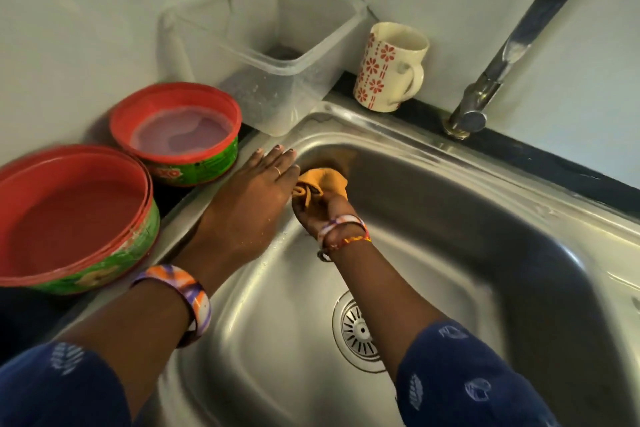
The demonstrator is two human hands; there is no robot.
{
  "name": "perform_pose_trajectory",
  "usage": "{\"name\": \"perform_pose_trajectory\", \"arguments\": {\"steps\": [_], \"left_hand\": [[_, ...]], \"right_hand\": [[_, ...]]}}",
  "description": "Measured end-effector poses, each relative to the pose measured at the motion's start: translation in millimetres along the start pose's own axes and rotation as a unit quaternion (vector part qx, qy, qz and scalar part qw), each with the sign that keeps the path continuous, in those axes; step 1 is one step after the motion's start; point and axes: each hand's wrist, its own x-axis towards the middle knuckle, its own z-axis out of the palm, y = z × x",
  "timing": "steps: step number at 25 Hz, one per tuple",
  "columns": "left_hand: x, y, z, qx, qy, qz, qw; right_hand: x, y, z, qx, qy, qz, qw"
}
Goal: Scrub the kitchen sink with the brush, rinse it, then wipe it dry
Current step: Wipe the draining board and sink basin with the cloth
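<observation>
The steel sink fills the middle and right of the head view, its drain strainer near the bottom centre. My right hand grips a bunched orange cloth against the sink's far left corner wall. My left hand lies flat with straight fingers on the sink's left rim, right beside the cloth. No brush is in view.
Two red-rimmed green tubs stand on the dark counter at left, the near one holding only its red inside and the far one holding pale soap. A clear plastic box, a flowered mug and the tap stand behind the sink.
</observation>
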Motion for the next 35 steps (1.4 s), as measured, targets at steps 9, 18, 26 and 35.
{"name": "perform_pose_trajectory", "arguments": {"steps": [9,18,26,35], "left_hand": [[-6.8,10.6,-22.2,-0.027,-0.067,-0.124,0.99],[-0.1,4.3,-53.7,-0.206,-0.074,-0.194,0.956],[43.0,-11.6,-45.7,-0.451,-0.083,-0.283,0.842],[38.3,-28.5,-49.4,-0.457,-0.085,-0.284,0.839]], "right_hand": [[-47.8,-74.9,45.3,-0.776,0.224,-0.426,0.406],[-22.4,-66.8,65.9,-0.765,-0.044,-0.358,0.533],[-47.3,-91.0,24.6,-0.498,0.037,-0.39,0.774],[0.6,-55.6,48.5,-0.786,0.029,-0.466,0.405]]}}
